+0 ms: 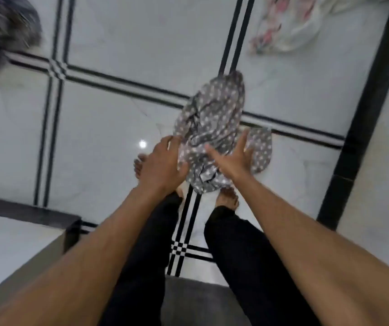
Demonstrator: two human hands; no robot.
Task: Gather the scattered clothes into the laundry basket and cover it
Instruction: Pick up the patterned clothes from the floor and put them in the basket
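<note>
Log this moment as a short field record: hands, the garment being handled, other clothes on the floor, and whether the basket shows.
left hand: left hand gripping the edge of the grey white-dotted cloth garment
right hand: right hand open, fingers spread, palm against the same garment
garment state: bunched, lifted in front of the person's bare feet
other clothes: white pink-floral cloth on the floor top right; blurred dark striped cloth top left
floor: white tiled floor with black stripes
laundry basket: not in view
</note>
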